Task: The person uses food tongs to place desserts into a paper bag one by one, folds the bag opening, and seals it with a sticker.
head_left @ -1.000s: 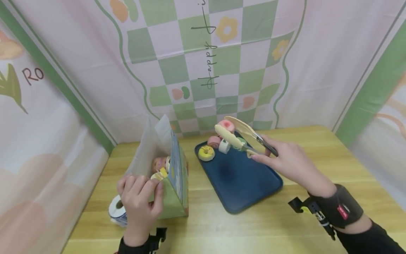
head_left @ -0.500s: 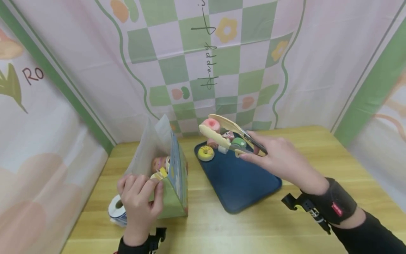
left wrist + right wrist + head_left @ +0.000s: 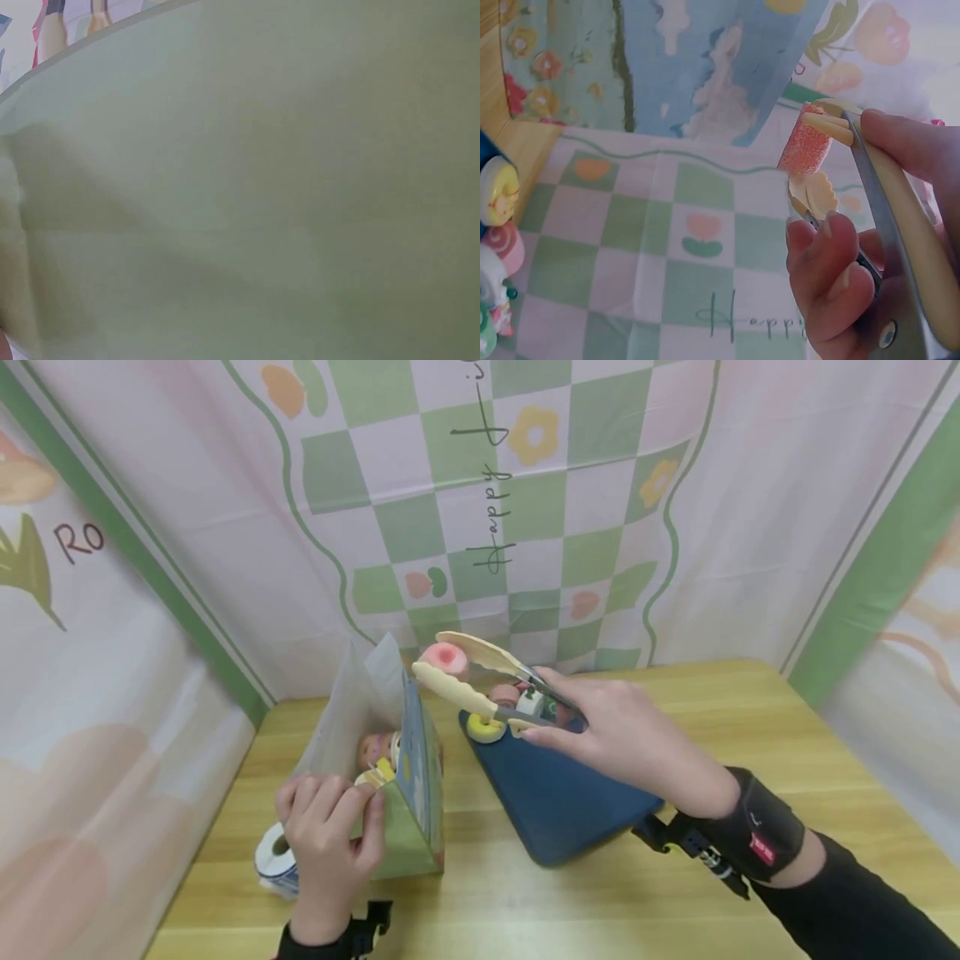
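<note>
Your right hand (image 3: 630, 727) is clamped on the tongs (image 3: 453, 691), whose tips pinch the pink cake (image 3: 446, 658) in the air, ahead and left of that hand, near the bag (image 3: 405, 831). Your left hand (image 3: 330, 818) grips the bag's near edge. Squeeze evenly: the cake sits at the tips and could slip if you twist. Hold the bag's edge firm, and clear its rim before loosening. The tray (image 3: 555, 814) lies below your right hand.
</note>
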### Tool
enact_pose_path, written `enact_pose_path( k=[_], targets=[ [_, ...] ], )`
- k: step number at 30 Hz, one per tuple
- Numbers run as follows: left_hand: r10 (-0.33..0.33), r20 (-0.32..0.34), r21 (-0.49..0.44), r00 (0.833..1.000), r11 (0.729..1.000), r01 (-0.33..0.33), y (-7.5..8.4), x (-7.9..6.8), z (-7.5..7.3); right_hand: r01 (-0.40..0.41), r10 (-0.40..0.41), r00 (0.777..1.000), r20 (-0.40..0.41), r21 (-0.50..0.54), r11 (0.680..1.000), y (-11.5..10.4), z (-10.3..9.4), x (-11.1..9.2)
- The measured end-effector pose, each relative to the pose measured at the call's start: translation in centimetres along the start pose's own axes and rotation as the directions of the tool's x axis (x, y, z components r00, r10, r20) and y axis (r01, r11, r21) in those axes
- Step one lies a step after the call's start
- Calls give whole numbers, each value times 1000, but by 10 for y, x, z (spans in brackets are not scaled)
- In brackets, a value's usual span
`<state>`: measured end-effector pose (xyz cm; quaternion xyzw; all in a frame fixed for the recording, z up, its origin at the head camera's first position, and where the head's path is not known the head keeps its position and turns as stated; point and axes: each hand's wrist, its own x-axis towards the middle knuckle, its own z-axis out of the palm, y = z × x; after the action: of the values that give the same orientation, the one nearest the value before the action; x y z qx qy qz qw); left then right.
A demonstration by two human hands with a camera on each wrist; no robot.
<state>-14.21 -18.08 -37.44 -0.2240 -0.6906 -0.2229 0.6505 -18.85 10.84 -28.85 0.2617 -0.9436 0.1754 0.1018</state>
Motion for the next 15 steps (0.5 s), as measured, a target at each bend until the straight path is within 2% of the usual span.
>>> enact_pose_path(
  k=[15],
  targets=[
    [15, -13, 8, 1000, 1000, -15, 1, 1, 0, 104, -104, 994, -13, 34, 994, -23, 6, 7]
  ],
)
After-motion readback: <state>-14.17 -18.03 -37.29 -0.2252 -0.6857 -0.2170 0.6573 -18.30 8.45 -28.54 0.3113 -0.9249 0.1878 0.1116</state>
